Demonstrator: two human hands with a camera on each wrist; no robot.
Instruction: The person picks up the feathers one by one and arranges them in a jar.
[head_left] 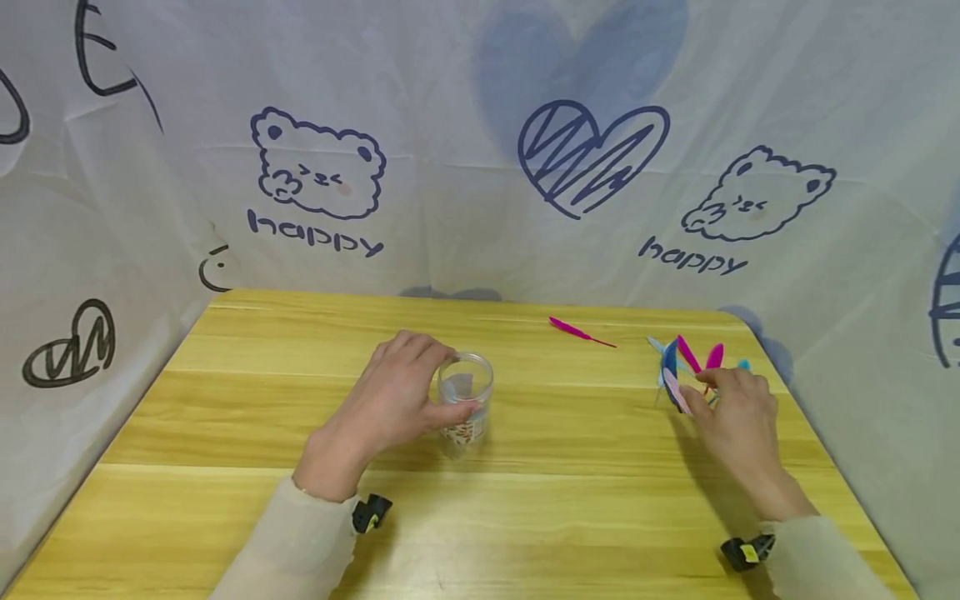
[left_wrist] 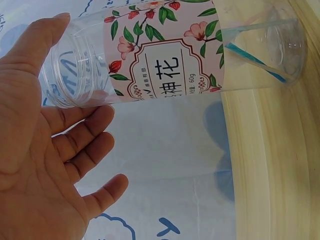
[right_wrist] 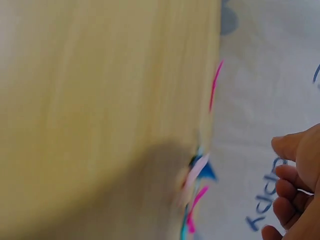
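My left hand (head_left: pixel 401 387) grips a clear plastic jar (head_left: pixel 467 365) near its lidless mouth, thumb on the near side. The jar stands upright on the table. A pink label (left_wrist: pixel 165 80) with red flowers and Chinese characters wraps its middle, and thin teal strips (left_wrist: pixel 257 62) lie inside near the base. Over a loose bunch of feathers at the right hovers my right hand (head_left: pixel 742 421), fingers loosely bent with nothing between them in the right wrist view. The bunch includes a dark blue feather (head_left: pixel 667 358), a pale pink feather (head_left: pixel 677 390) and magenta feathers (head_left: pixel 715 357). My fingers partly hide it.
A single magenta feather (head_left: pixel 570 329) lies near the back of the wooden table (head_left: pixel 540 500), between the jar and the bunch. White cloth (head_left: pixel 450 192) with bear and heart drawings hangs behind the table and along both sides.
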